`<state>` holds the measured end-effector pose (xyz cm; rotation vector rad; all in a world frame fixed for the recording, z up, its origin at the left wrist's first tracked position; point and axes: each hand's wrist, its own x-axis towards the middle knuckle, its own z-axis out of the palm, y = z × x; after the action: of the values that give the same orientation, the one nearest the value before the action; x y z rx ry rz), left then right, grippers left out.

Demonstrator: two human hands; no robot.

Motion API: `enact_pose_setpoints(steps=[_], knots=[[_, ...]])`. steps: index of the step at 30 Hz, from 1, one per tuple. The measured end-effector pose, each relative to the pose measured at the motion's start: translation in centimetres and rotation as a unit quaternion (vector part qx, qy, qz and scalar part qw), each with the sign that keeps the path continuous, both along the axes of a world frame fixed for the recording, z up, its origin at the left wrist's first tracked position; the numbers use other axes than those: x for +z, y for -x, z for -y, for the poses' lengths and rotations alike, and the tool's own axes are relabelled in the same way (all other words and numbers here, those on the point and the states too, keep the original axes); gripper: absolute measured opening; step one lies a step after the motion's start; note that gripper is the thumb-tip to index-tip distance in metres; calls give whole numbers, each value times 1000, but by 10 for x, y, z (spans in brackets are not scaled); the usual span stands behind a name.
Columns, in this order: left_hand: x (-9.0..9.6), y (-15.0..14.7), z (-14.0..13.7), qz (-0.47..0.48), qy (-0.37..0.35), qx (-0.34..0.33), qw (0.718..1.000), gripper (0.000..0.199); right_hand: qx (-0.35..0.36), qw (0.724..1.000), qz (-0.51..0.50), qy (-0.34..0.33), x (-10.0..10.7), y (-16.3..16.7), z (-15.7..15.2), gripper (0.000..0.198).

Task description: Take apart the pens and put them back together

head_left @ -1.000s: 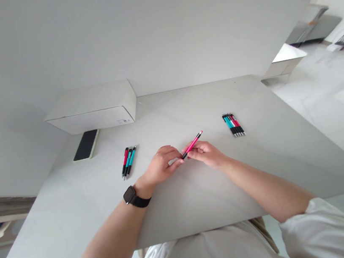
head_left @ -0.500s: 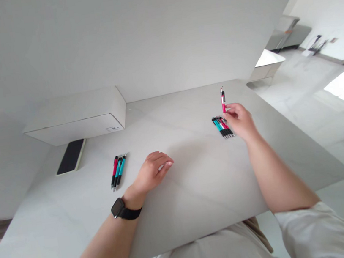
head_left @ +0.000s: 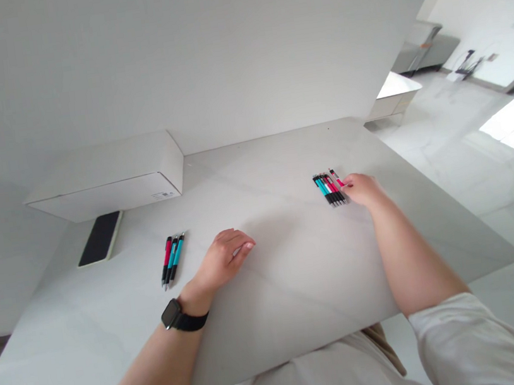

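My right hand [head_left: 360, 189] pinches a red pen [head_left: 336, 177] beside a row of several pens [head_left: 328, 189] at the table's right. The row has teal pens on its left, red ones toward its right and a white-and-dark one between; their black grips point toward me. The held pen lies low along the row's right side, its lower end hidden by my fingers. My left hand [head_left: 228, 257] rests on the table, fingers curled together and holding nothing. Left of it lie three pens, a red pen [head_left: 167, 260] and two teal pens [head_left: 178, 256].
A smartphone [head_left: 99, 239] with a dark screen lies at the left, by a long white box [head_left: 109, 197] against the wall. The pale marbled table [head_left: 273, 305] ends at the right, with the shiny floor [head_left: 471, 188] beyond. I wear a black watch [head_left: 179, 316] on my left wrist.
My right hand has lowered the red pen from upright above the row to a lying position along its right side. My left hand keeps its place; the view shifts slightly.
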<state>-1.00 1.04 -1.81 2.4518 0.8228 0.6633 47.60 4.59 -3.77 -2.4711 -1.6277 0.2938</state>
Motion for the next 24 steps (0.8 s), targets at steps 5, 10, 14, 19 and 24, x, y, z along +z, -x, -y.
enact_pose_setpoints(steps=[5, 10, 14, 19, 24], knots=[[1, 0, 0, 1, -1, -4, 1000, 24, 10, 1000, -1, -8, -4, -1, 0, 34], [0, 0, -1, 3, -1, -8, 1000, 25, 5, 1000, 3, -7, -4, -1, 1, 30], [0, 0, -1, 0, 0, -4, 1000, 26, 3, 1000, 6, -2, -4, -1, 1, 31], [1, 0, 0, -2, 6, -1, 1000, 26, 3, 1000, -7, -3, -6, -2, 0, 34], [4, -1, 1, 1, 6, -1, 1000, 28, 6, 1000, -13, -5, -6, -2, 1, 33]])
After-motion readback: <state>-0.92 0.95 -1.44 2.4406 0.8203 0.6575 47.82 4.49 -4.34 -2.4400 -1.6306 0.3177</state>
